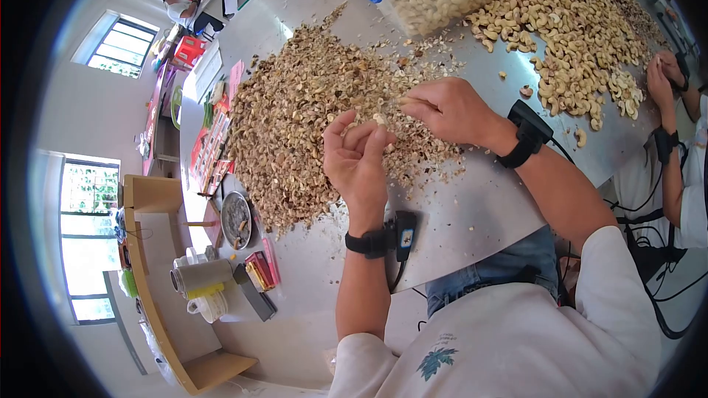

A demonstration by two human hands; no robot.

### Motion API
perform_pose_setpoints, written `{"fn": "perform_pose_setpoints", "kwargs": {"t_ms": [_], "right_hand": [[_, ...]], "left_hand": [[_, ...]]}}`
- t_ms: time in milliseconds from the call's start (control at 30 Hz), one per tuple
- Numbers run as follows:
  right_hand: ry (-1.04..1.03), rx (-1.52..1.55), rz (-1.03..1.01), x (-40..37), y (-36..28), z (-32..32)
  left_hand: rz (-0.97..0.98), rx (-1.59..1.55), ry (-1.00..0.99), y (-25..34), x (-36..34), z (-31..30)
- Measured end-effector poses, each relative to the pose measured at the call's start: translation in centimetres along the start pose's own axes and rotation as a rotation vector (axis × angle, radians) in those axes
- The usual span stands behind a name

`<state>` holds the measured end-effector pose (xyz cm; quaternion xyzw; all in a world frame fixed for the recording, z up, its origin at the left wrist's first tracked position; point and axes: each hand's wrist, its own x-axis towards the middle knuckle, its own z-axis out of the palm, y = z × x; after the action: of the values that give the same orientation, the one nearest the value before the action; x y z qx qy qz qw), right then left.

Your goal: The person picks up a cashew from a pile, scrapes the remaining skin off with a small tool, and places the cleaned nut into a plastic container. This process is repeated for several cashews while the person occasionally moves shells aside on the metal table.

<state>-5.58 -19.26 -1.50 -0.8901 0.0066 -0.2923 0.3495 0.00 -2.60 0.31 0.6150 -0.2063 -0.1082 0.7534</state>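
My left hand (358, 162) is palm up with its fingers curled in, a pale cashew nut (379, 119) pinched at the thumb and fingertips. Just to the right, my right hand (451, 110) is closed in a pinch pointing toward the left. A small yellowish bit shows at its fingertips, too small to name. Both hands hover over a broad heap of brown cashew shells and skin scraps (295, 118) on the metal table (442, 221). Each wrist wears a black strap with a small device and cable.
A clear plastic box of cashews (442, 0) stands at the back, beside a large pile of peeled cashews (568, 37). Another person's hands (664, 77) work at the right edge. A metal bowl (236, 220), tape rolls and small boxes lie on the left.
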Motion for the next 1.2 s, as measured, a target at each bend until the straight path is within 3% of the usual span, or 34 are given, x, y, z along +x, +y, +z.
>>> {"fn": "perform_pose_setpoints", "kwargs": {"t_ms": [133,333,433,533,767,933,1200], "right_hand": [[-0.061,0.138,-0.072,0.0,-0.7,-0.5],[-0.075,0.101,-0.103,-0.1,-0.7,-0.4],[0.007,0.037,-0.072,-0.2,-0.2,0.3],[-0.110,-0.019,0.095,0.0,0.6,-1.1],[-0.041,0.091,-0.067,0.1,-1.0,-0.7],[-0.045,0.064,-0.149,-0.3,-0.8,0.1],[-0.008,-0.071,-0.117,-0.6,-1.4,0.8]], "left_hand": [[0.012,-0.007,0.000,-0.2,0.0,-0.1],[0.022,-0.051,-0.034,-0.2,0.1,-0.3],[0.012,-0.042,-0.075,-0.4,0.2,-0.6],[-0.007,-0.064,-0.081,0.1,-0.1,-0.1],[-0.195,-0.421,-0.016,-1.7,0.6,-1.0],[-0.187,-0.436,-0.007,-1.8,0.4,-0.9],[-0.179,-0.438,0.004,-1.9,0.6,-1.0]]}}
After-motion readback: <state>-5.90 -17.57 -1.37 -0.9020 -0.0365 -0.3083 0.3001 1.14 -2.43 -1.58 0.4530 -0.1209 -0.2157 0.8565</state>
